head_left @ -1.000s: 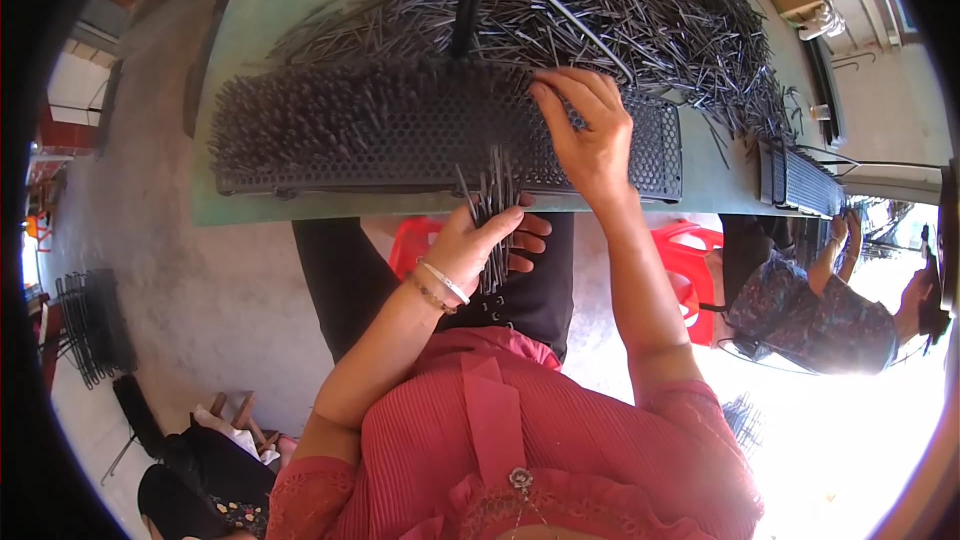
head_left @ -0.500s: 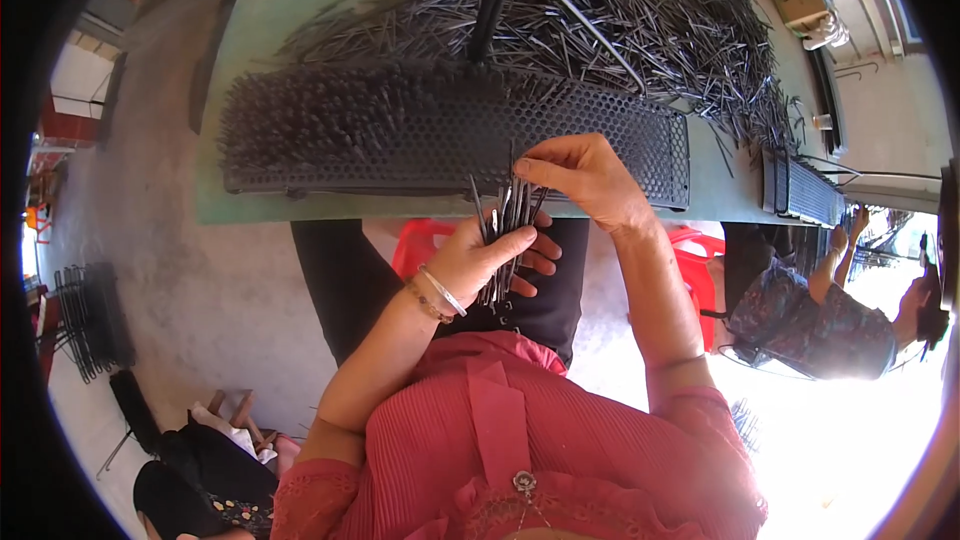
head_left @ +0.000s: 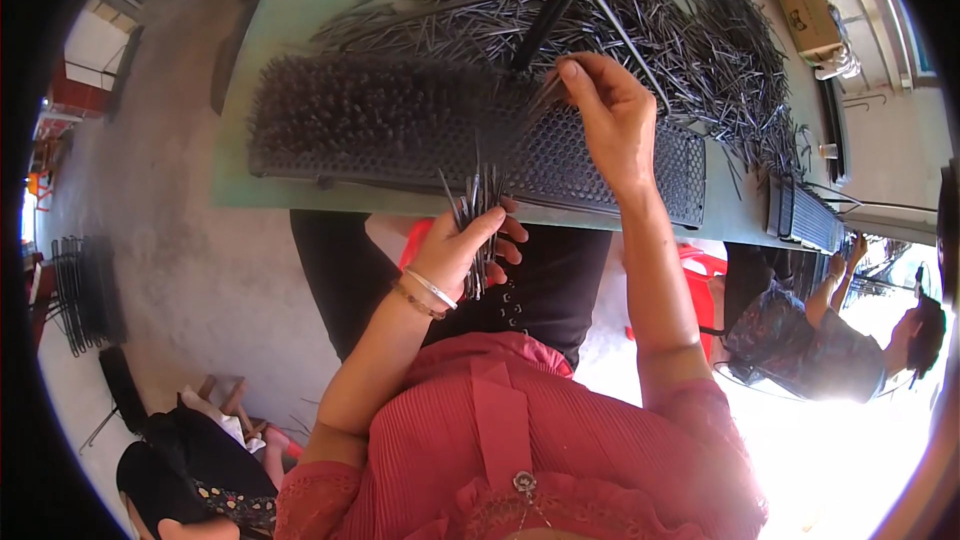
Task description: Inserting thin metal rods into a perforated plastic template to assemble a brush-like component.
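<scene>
My left hand (head_left: 452, 252) is closed round a bundle of thin dark rods (head_left: 478, 202) at the near edge of the green table, their tips pointing away from me. Above the perforated black rack (head_left: 600, 160), my right hand (head_left: 612, 118) pinches a thin dark rod (head_left: 542, 100), somewhat blurred, slanting down toward the holes. Upright rods (head_left: 340, 105) stand packed in the left part of this rack; its right part shows bare holes. Whether the pinched rod's lower end touches the rack I cannot tell.
A large heap of loose dark rods (head_left: 700, 50) covers the table (head_left: 236, 165) behind the rack. A dark metal frame (head_left: 552, 25) rises over the rack. A cardboard box (head_left: 808, 22) stands far right. Another person (head_left: 815, 335) works at right beside a second rack (head_left: 808, 208).
My right hand has moved up and away from the bundle, over the rack, with a rod between its fingers. My left hand stays near the table edge with the bundle.
</scene>
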### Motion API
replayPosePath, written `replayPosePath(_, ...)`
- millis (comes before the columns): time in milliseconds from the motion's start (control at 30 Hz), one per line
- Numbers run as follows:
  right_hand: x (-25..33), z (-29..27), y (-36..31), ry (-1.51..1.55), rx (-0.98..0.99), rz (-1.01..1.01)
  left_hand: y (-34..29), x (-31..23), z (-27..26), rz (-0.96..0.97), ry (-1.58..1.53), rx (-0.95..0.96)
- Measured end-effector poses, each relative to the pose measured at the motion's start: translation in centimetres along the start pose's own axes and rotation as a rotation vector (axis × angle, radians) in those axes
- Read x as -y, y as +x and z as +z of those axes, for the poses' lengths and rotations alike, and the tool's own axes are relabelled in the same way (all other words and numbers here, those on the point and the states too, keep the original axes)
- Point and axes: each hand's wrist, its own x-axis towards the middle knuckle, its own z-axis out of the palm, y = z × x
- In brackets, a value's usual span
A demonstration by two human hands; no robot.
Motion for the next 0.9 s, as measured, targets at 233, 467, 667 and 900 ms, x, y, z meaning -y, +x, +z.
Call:
replayPosePath(233, -3.2, 1.5, 1.5, -0.22, -0.014, -0.252, -0.2, 0.5, -0.3, -0.023, -0.04, -0.015)
replayPosePath(467, -3.0, 1.6, 1.6, -0.291, 0.003, -0.39, 0.0, 0.9, -0.1, -0.025, -0.073, -0.047)
replayPosePath(667, -2.6, 1.8, 1.3, -0.414, 0.019, -0.497, -0.1, 1.0, -0.2, -0.033, -0.081, -0.037)
replayPosePath(900, -2.3, 1.8, 0.5, -0.444, 0.018, -0.58, -0.3, 0.9, 0.1, -0.094, -0.139, 0.015)
